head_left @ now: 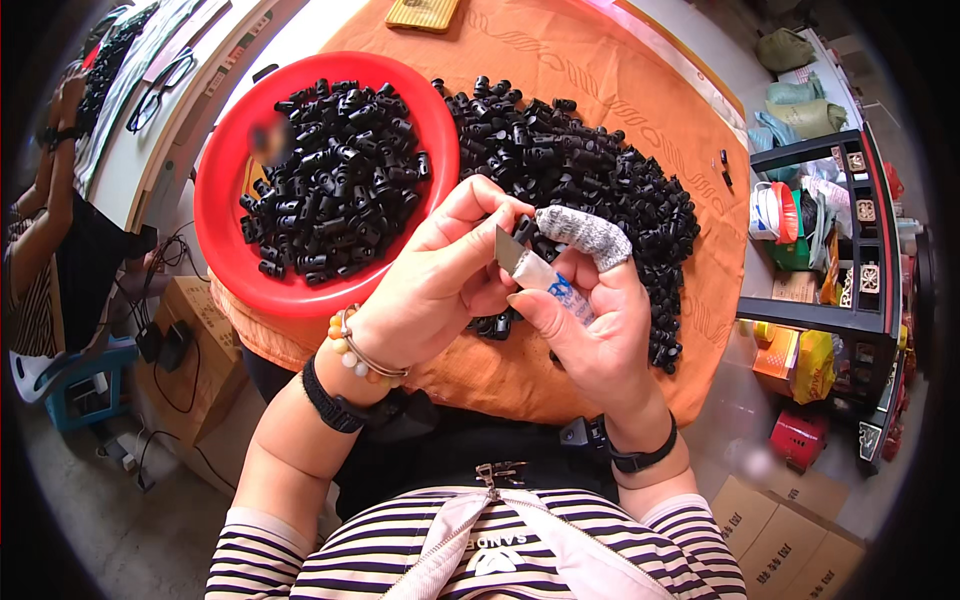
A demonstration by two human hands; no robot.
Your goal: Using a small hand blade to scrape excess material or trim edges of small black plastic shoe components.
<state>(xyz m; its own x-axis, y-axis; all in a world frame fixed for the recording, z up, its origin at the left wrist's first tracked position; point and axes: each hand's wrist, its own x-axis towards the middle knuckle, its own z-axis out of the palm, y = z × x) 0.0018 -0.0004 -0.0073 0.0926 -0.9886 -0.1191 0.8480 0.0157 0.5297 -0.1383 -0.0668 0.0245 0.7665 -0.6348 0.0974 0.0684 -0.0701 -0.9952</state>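
The left hand (435, 270) is pinching a black part (524, 229) above the orange cloth (590, 65), seemingly for steadiness, while the right hand (600, 315) is gripping a wrapped blade (510, 251), knit finger sleeve (587, 233) probably guarding against nicks.

White-wrapped blade (533, 271) beside black fitting (524, 229)

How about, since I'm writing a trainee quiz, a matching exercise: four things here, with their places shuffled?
Things:
1. Yellow-and-white beaded bracelet
2. Speckled grey knitted finger cover
3. Short metal blade with white-wrapped handle
4. Round red plastic tray

Places:
A. Gripped in the right hand
B. Left of the heaped black cylindrical parts
C. Around the left wrist
D. Over a right-hand finger

Pairs: 1-C; 2-D; 3-A; 4-B
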